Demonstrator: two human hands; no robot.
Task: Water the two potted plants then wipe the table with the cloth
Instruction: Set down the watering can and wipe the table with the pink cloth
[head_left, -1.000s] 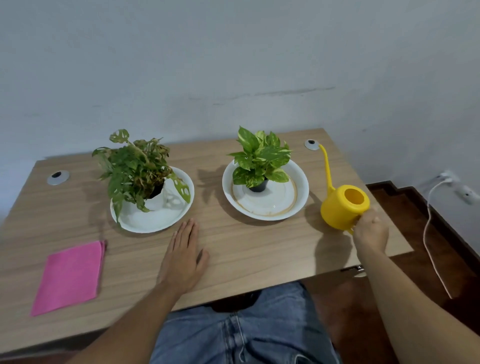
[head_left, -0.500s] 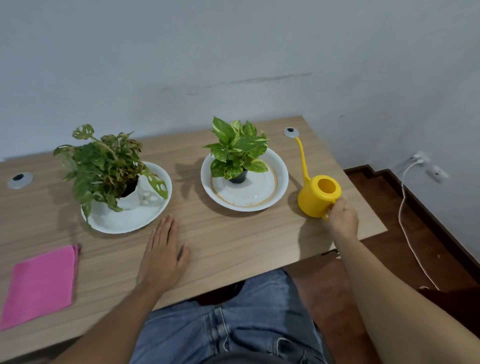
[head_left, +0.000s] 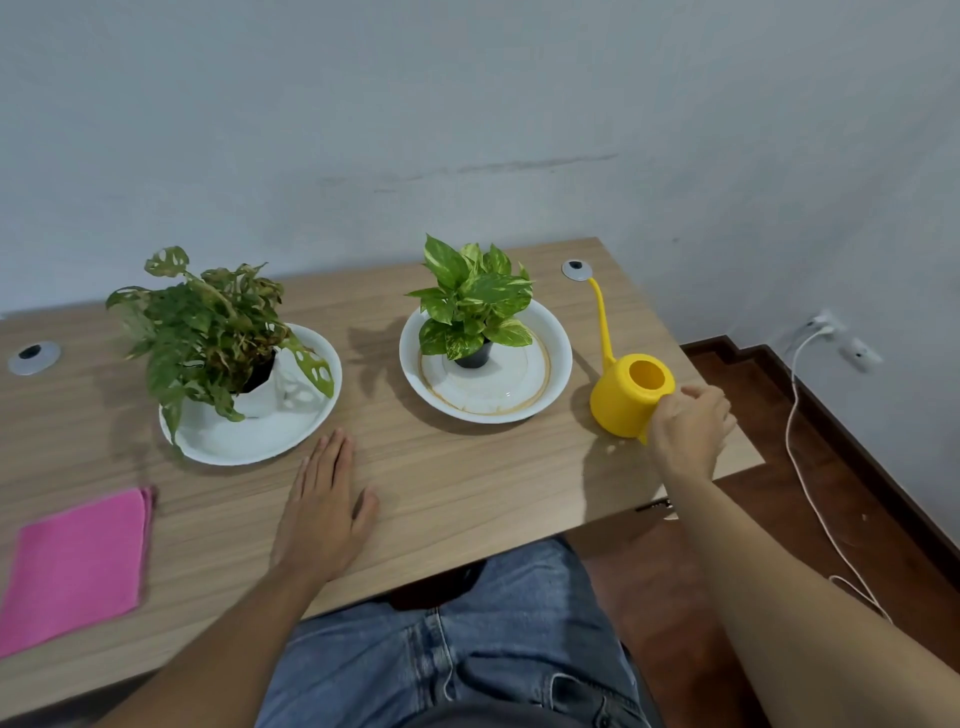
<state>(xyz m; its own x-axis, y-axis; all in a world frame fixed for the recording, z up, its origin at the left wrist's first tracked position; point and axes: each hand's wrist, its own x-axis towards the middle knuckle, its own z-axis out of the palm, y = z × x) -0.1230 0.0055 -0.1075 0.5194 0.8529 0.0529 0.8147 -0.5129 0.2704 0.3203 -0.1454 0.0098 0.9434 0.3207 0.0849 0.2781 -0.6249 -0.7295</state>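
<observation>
Gripping yellow watering can with right hand

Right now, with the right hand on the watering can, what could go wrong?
1. The watering can sits near the table's right edge; a clumsy lift by the right hand could spill onto the floor, where a white cable runs.
2. Its long spout may snag the pothos leaves beside it.
3. The plates are shallow, so overpouring could flood the table.

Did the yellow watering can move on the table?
No. The yellow watering can sits in the same spot beside the right plate, spout tip by the table's round grommet.
</observation>
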